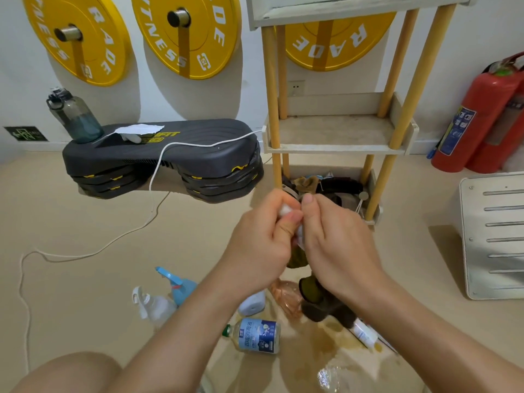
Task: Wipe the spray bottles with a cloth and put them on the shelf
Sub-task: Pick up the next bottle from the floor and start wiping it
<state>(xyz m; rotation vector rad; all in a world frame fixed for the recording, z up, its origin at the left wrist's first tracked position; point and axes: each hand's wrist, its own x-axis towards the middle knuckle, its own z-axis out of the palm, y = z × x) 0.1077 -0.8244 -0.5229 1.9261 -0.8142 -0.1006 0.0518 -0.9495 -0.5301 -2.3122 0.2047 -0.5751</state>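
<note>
The shelf (334,148) is pale with yellow legs. Left of it, a black step platform (198,154) — yellow accents; right, a red fire extinguisher (482,114).

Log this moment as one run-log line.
left hand, right hand: grip small white bottle | olive cloth: hangs beneath | blue spray bottle: on floor | shelf: behind hands

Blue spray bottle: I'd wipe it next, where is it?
The blue spray bottle is on the floor, lower left of centre in the head view, between the clear spray bottle and the left forearm.
</note>
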